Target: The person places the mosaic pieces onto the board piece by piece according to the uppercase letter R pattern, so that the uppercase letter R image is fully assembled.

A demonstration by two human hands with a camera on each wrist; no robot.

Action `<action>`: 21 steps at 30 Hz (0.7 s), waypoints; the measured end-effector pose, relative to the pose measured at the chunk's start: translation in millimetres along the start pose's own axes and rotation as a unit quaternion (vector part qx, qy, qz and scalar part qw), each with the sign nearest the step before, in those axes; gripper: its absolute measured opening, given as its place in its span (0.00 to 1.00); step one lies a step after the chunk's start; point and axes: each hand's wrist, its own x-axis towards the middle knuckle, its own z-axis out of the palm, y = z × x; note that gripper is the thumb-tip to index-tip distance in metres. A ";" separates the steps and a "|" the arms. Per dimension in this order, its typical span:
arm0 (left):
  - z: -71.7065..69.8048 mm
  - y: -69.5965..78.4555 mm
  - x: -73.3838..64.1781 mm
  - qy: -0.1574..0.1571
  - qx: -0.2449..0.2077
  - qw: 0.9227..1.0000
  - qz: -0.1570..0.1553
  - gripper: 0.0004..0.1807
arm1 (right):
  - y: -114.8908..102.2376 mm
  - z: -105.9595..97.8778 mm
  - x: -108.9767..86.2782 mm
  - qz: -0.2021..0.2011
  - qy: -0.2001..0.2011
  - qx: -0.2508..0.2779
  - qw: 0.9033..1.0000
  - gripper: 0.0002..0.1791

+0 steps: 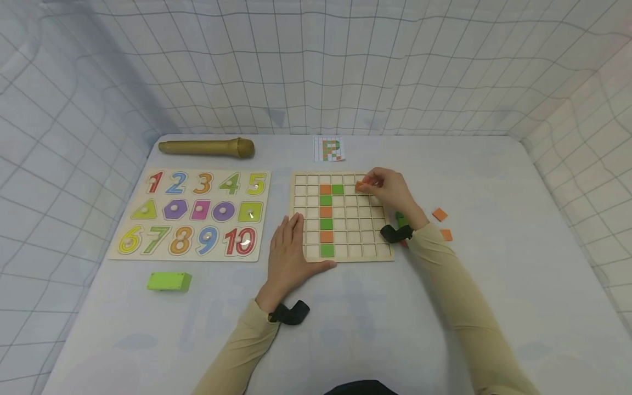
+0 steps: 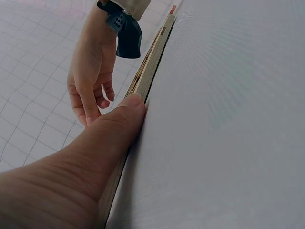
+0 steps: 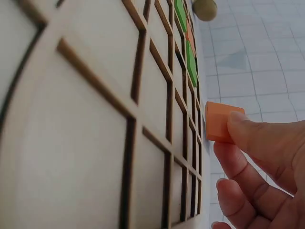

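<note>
My right hand [image 1: 392, 191] pinches an orange square tile [image 3: 220, 121] between thumb and fingers. It holds the tile over the upper right part of a wooden grid board [image 1: 353, 237]. A column of alternating orange and green tiles [image 1: 326, 212] fills one line of the board's squares, with another green tile [image 1: 338, 189] beside its top. At the board's lower left corner rests my left hand [image 1: 290, 258], fingers straight along the left side. In the left wrist view its thumb [image 2: 119, 117] lies against the board's front edge.
Loose orange tiles [image 1: 440, 214] lie right of the board; a green piece [image 1: 401, 219] is partly hidden by my right wrist. A number puzzle [image 1: 207, 202], a gold microphone [image 1: 207, 147] and a green block [image 1: 169, 281] lie to the left. A pattern card [image 1: 329, 148] lies behind the board.
</note>
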 end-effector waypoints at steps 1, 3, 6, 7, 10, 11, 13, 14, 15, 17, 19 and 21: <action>-0.1 0.3 0.0 0.000 0.000 1.000 0.001 0.67 | -1.3 2.7 1.9 0.002 -0.004 -0.004 1.000 0.11; -0.1 0.7 0.1 0.001 -0.001 1.000 0.002 0.67 | -3.6 7.4 4.9 0.009 -0.011 -0.015 1.000 0.10; 0.3 0.9 0.2 0.001 0.000 1.000 0.002 0.67 | -5.2 13.6 8.7 0.023 -0.017 -0.022 0.999 0.09; 0.4 0.8 0.3 0.001 0.001 1.000 0.002 0.67 | -5.7 15.0 9.6 0.027 -0.019 -0.025 0.999 0.09; 0.5 0.3 0.1 0.001 0.002 1.000 0.000 0.67 | -7.4 18.4 12.0 0.033 -0.028 -0.030 0.999 0.09; 0.1 0.3 -0.1 0.001 0.001 1.000 -0.001 0.67 | -8.4 19.1 12.4 0.035 -0.031 -0.030 0.998 0.09; -0.4 0.1 -0.2 0.001 -0.001 1.000 -0.001 0.67 | -9.3 20.5 13.8 0.035 -0.034 -0.035 0.998 0.09; -0.8 0.1 -0.1 0.002 -0.001 1.000 0.000 0.67 | -9.7 21.2 14.2 0.035 -0.035 -0.036 0.998 0.09; -1.1 0.1 -0.1 0.003 -0.001 1.000 0.001 0.67 | -9.7 21.8 14.7 0.035 -0.034 -0.038 0.998 0.09; -1.9 0.5 -0.1 0.004 -0.003 1.000 0.002 0.66 | -9.6 22.3 15.2 0.035 -0.036 -0.044 0.998 0.10; -2.0 0.6 -0.1 0.005 -0.004 1.000 0.003 0.66 | -9.4 22.6 15.4 0.034 -0.038 -0.053 0.997 0.10; -2.3 1.1 -0.3 0.005 -0.004 1.000 0.003 0.66 | -9.2 22.4 15.3 0.030 -0.042 -0.069 0.996 0.11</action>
